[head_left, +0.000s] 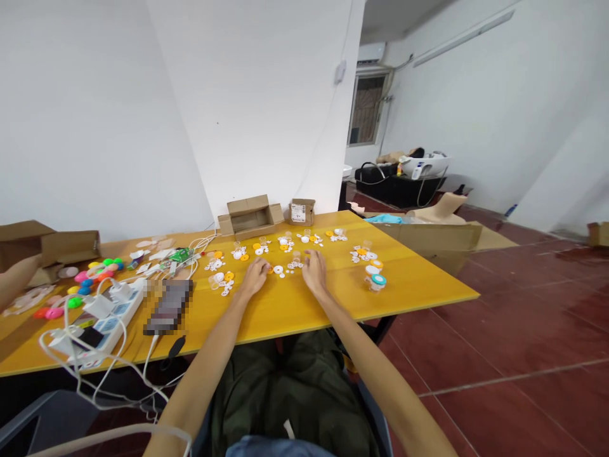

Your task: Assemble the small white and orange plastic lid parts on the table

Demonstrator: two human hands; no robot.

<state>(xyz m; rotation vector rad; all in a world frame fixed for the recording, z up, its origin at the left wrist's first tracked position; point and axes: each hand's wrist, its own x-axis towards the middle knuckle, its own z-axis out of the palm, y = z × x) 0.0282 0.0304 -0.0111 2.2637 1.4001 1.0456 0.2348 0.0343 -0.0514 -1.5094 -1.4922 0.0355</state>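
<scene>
My left hand (255, 277) rests low over the yellow table (285, 311), its fingers bent together beside an orange disc (270, 270); whether they grip anything is too small to tell. Just right of a small clear cup (297, 256) is my right hand (314, 270), fingers curled near the cup and some white pieces (294, 265). Between both hands lies a white round disc (278, 270). Several little groups of white and orange parts with clear cups spread around them. Toward the right, a clear container with a teal lid (378, 280) stands near a white disc (372, 270).
Two cardboard boxes, one open (250, 219) and one smaller (301, 212), stand at the table's back edge. On the left are a phone (170, 306), a power strip (111, 324) with cables, and colourful balls (85, 285). Another person's arm (18, 279) reaches in at far left.
</scene>
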